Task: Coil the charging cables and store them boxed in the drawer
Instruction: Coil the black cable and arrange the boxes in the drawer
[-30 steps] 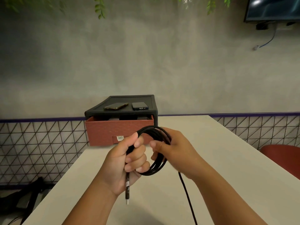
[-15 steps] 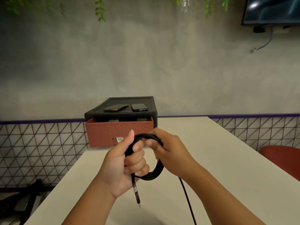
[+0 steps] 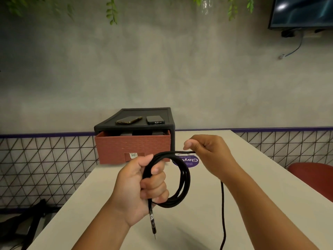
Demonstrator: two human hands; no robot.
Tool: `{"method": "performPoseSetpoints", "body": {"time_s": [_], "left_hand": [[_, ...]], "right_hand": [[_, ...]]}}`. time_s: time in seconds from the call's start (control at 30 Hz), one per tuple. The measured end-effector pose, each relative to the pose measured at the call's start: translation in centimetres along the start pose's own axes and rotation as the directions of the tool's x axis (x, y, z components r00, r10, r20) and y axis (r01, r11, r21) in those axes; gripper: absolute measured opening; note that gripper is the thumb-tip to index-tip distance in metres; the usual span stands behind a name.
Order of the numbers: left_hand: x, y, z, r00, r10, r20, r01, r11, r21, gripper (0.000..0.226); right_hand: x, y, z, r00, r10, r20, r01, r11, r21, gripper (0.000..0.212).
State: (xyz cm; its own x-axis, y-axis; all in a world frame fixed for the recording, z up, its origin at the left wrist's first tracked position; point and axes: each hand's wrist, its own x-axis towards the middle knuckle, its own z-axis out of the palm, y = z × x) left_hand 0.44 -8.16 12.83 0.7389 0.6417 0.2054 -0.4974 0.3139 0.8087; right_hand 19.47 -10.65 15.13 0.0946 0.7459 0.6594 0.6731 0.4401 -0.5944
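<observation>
Mid-coil above table [image 3: 187, 230]: gripping cable [image 3: 183, 179] loops in curled left hand [image 3: 142, 188], pinching the free strand in right hand [image 3: 210, 154] just beside; probably needing more turns, slack trailing near right, drawer [image 3: 132, 147] open beyond.

A black charging cable [image 3: 168, 204], wound in several upright loops, is gripped by the left hand [image 3: 142, 188], plug end hanging below, its loose length pinched by the right hand [image 3: 209, 152]. Behind, the brick-red drawer [image 3: 132, 145] stands partly open.
</observation>
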Motion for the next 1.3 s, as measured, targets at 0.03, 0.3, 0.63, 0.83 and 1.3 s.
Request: {"method": "performPoseSetpoints", "body": {"time_s": [0.03,0.3,0.63,0.83,1.3], "left_hand": [[0.2,0.0,-0.4,0.997,0.003,0.083,0.002,0.998,-0.060,0.027],[1.3,1.7,-2.4,0.953,0.193,0.233,-0.140,0.964,-0.225,0.058],[1.7,0.8,0.2,0.891,0.433,-0.139,-0.322,0.817,0.479,0.031],[2.1,-2.5,0.0,0.918,0.395,-0.032,-0.084,0.273,0.958,0.026],[0.8,-2.2,-1.7,0.960,0.272,-0.064,0.001,0.223,0.975,0.031]], "right_hand": [[-0.2,0.5,0.2,0.999,-0.013,-0.030,0.013,1.000,-0.010,0.053],[-3.9,3.4,4.3,0.989,0.103,-0.108,-0.106,0.994,-0.018,0.041],[-6.4,-0.7,5.9,0.810,0.211,0.547,-0.130,0.974,-0.183,0.033],[-5.2,-3.4,3.5,0.689,0.235,0.686,-0.069,0.963,-0.261,0.007],[-3.1,-1.0,-1.4,0.900,0.262,0.348,-0.220,0.963,-0.156,0.021]]}}
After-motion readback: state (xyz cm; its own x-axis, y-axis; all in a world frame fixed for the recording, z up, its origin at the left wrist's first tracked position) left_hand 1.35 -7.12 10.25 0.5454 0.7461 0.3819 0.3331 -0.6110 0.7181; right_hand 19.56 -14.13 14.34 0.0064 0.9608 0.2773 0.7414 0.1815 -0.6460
